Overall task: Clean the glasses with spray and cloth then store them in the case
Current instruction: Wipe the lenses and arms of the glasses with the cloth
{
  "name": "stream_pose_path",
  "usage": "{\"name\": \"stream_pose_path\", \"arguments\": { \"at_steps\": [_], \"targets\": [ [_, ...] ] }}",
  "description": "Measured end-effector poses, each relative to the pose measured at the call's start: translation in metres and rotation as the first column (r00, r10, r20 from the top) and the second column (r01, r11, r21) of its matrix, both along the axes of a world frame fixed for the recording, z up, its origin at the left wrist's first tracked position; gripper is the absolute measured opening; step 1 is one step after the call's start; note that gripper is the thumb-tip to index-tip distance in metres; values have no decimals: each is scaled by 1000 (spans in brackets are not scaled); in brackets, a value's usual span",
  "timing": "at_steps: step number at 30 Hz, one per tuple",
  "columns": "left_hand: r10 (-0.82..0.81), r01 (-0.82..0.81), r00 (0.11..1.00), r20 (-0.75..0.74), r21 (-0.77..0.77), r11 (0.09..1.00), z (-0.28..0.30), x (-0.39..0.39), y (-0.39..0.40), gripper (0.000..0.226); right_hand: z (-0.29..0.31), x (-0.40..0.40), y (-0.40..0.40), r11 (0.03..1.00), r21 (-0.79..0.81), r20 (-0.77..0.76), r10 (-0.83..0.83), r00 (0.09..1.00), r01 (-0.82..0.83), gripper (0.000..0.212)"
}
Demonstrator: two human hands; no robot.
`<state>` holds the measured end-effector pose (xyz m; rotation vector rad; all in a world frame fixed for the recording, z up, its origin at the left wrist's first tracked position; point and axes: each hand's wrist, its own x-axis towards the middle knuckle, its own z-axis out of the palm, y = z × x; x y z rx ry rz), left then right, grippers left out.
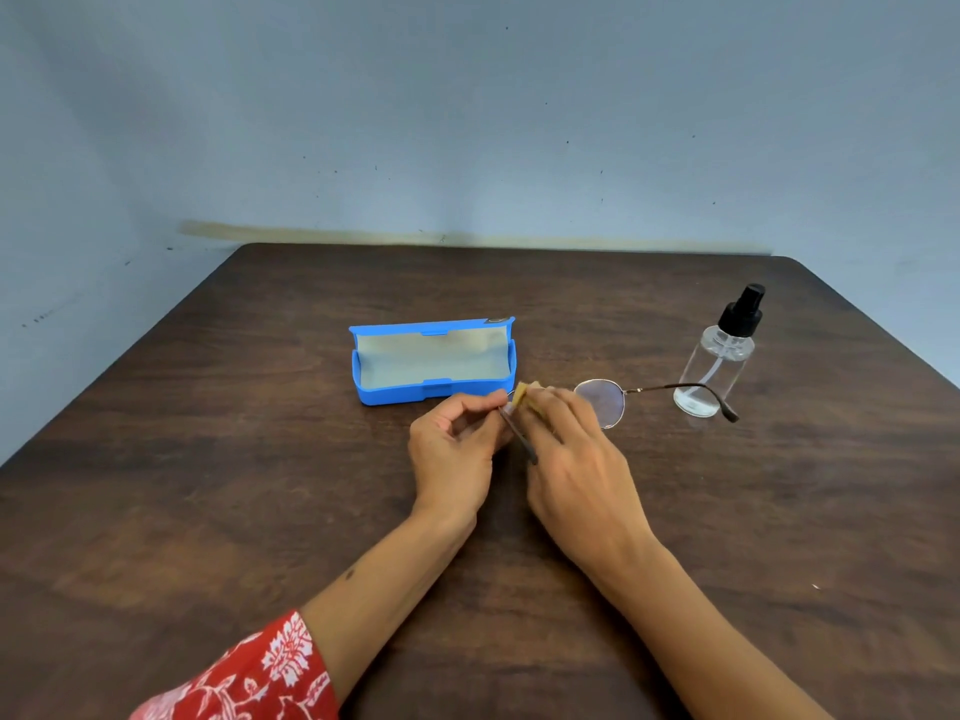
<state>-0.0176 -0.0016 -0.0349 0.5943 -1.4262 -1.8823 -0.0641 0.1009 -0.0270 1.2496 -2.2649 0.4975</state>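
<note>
- Starting at the left, I see a red patterned sleeve (249,672) at the bottom edge, its forearm reaching up over the dark wooden table (208,485); no other object lies on that side.
- Behind the hands sits the blue case (434,362), lid open and standing upright at the back, pale lining showing, nothing inside it; its front wall is just beyond the left hand's fingertips.
- My left hand (452,449) is curled narrow, thumb and forefinger pinched on the near end of the glasses (602,402) by the hinge; one dark temple arm slants down between the two hands.
- My right hand (571,459) is closed around a small yellowish cloth (521,393), pressing it on the lens nearest the case; that lens is hidden under cloth and fingers.
- The other round lens stands clear to the right, held above the table; its temple arm stretches rightward in front of the spray bottle.
- Far right, the clear spray bottle (719,361) with black pump top stands upright, well apart from both hands.
</note>
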Motion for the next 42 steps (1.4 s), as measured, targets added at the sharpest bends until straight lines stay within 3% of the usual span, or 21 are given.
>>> {"name": "stream_pose_path", "arguments": {
  "at_steps": [3, 7, 12, 16, 21, 24, 26, 30, 32, 37, 42],
  "targets": [
    [-4, 4, 1000, 4, 8, 1000, 0, 0, 0, 28, 0, 1, 1, 999, 10, -13, 54, 998, -53, 35],
    [7, -7, 1000, 14, 2, 1000, 0, 0, 1, 27, 2, -6, -1, 999, 1, 46, -49, 998, 49, 36],
    [0, 0, 1000, 16, 5, 1000, 0, 1, 1, 26, -2, 0, 1, 998, 36, -18, 51, 999, -51, 32],
    [6, -4, 999, 53, -36, 999, 0, 1, 1, 27, 5, -7, 0, 995, 33, 60, -96, 994, 94, 45],
    [5, -5, 1000, 19, 0, 1000, 1, 1, 2, 22, 0, 6, 2, 997, 73, -40, 13, 999, -10, 41],
    [7, -7, 1000, 9, 12, 1000, 1, 0, 1, 22, 3, -1, 1, 999, 35, -36, -30, 999, 31, 33],
    [12, -12, 1000, 19, -9, 1000, 0, 0, 1, 23, 5, -4, 0, 995, 22, 9, -98, 995, 98, 41],
    [25, -24, 1000, -1, 35, 999, 0, -1, 1, 24, -2, 8, -1, 996, 79, -44, -32, 999, 35, 40],
    [24, -24, 1000, -8, 40, 999, 1, -1, 1, 24, -3, 12, -1, 996, 87, -32, -4, 999, 7, 47],
    [34, -34, 999, 22, 39, 999, 2, -2, 2, 19, 7, 2, -4, 992, 59, 17, -112, 994, 111, 38],
    [33, -33, 999, -8, 55, 998, 4, -1, 2, 17, 0, 16, 1, 996, 82, 46, -37, 998, 33, 46]
  ]
}}
